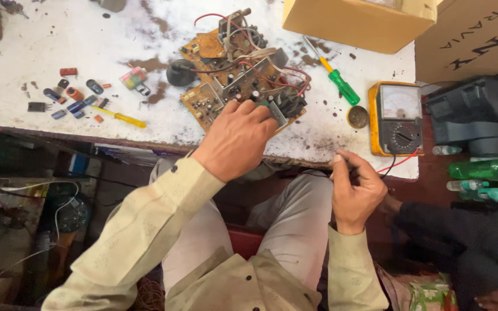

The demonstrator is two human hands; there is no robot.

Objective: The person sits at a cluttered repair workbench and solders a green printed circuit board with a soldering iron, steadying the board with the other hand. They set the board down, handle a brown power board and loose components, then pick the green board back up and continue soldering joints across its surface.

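Left hand [236, 138] palm down, fingers spread, fingertips resting on brown circuit board with red wires [237, 75], mid white stained table [59, 52]. Right hand [354, 193] off table's near edge, fingers pinched on thin dark probe lead; contents partly hidden. Yellow analog multimeter [396, 118] just right; green-handled screwdriver [335, 75] nearby.

you have one brown circuit board [234, 80] thick with wires, two screwdrivers, one green-handled [336, 78] and one yellow-handled [121, 117], one orange-cased analog multimeter [396, 118], two cardboard boxes [358, 20], and two green plastic bottles [479, 169].
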